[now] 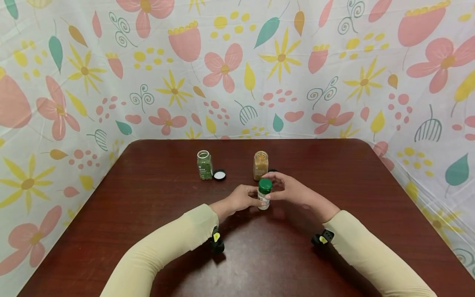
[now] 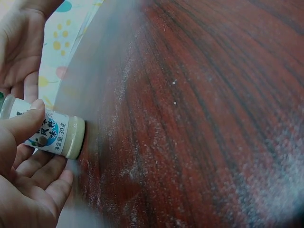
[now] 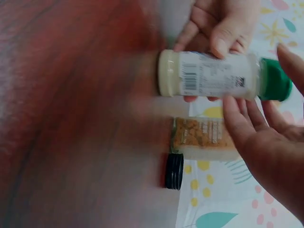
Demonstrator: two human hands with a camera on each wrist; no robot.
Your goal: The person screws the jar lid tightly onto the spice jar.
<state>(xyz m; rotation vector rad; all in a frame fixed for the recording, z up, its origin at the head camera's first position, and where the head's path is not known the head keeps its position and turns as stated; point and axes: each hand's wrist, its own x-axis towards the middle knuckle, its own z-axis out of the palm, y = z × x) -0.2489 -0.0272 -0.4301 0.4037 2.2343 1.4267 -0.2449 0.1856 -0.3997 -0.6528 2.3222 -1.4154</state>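
A small seasoning shaker [image 1: 262,204] with a white label and a green cap [image 1: 265,185] is upright at the middle of the table. My left hand [image 1: 243,199] grips its body, thumb on one side and fingers on the other; the label shows in the left wrist view. Around the green cap [image 3: 276,80] my right hand [image 1: 293,191] has its thumb and fingers spread, with no firm hold on it visible. Whether the shaker's base touches the table, I cannot tell. Behind it stands an uncapped jar of orange-brown seasoning [image 1: 260,167].
To the left is an uncapped jar of green flakes [image 1: 205,166], with a black lid [image 1: 219,175] lying beside it, white inside facing up. Another black lid [image 3: 174,171] lies by the orange-brown jar. A flowered cloth [image 1: 237,82] hangs behind the dark wooden table [image 1: 167,165].
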